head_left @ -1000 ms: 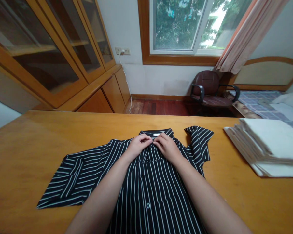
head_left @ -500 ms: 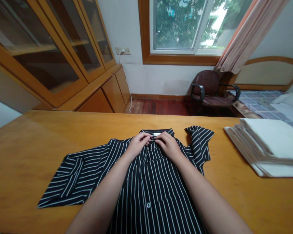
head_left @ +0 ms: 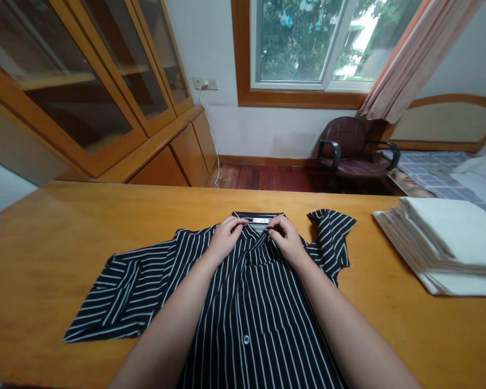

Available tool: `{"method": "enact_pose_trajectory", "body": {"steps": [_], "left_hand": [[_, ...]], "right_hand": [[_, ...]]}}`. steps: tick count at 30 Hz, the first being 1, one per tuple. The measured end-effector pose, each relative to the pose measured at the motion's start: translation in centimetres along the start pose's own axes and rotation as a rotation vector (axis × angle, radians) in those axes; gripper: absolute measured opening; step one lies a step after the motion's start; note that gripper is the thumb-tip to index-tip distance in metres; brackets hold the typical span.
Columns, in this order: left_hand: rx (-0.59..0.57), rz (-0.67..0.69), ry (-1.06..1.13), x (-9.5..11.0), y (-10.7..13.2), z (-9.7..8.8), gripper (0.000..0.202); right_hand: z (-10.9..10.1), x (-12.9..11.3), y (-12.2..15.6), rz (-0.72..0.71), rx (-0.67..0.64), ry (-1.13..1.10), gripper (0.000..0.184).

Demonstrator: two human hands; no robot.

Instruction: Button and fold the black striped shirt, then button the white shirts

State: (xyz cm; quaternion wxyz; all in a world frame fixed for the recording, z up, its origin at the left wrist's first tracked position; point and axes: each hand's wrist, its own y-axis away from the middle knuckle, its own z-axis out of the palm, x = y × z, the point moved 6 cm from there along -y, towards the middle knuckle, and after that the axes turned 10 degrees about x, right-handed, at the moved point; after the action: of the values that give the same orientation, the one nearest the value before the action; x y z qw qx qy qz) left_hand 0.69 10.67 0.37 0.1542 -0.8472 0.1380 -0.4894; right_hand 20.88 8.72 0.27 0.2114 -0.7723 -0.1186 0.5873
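A black shirt with white stripes (head_left: 251, 302) lies face up and buttoned on the wooden table (head_left: 44, 237), collar away from me. My left hand (head_left: 223, 237) pinches the left side of the collar. My right hand (head_left: 287, 237) pinches the right side. The two hands are a little apart, with the white neck label showing between them. One sleeve spreads flat to the left; the other is bunched up at the right.
A stack of folded white cloth (head_left: 441, 243) sits on the table at the right. Behind the table are a wooden cabinet with glass doors (head_left: 85, 92), a brown armchair (head_left: 348, 148), a window and a bed (head_left: 449, 173).
My hands have moved apart from the middle of the collar to its two sides, and the collar has opened out so the label shows.
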Motion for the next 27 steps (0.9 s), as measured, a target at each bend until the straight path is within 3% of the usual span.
{"method": "enact_pose_trajectory", "body": {"steps": [11, 17, 23, 27], "left_hand": [[0.072, 0.023, -0.084, -1.2, -0.4, -0.6, 0.022], [0.055, 0.027, -0.095, -1.2, -0.4, -0.4, 0.021], [0.042, 0.045, -0.097, -1.1, -0.3, -0.4, 0.021], [0.038, 0.055, -0.106, -1.1, -0.3, -0.3, 0.021]], "right_hand": [[-0.1, 0.3, -0.1, 0.033, -0.012, -0.177, 0.011], [-0.2, 0.0, -0.2, -0.035, -0.013, -0.07, 0.023], [0.3, -1.5, 0.1, -0.178, -0.049, 0.144, 0.034], [1.1, -3.9, 0.8, -0.369, -0.074, 0.274, 0.015]]}}
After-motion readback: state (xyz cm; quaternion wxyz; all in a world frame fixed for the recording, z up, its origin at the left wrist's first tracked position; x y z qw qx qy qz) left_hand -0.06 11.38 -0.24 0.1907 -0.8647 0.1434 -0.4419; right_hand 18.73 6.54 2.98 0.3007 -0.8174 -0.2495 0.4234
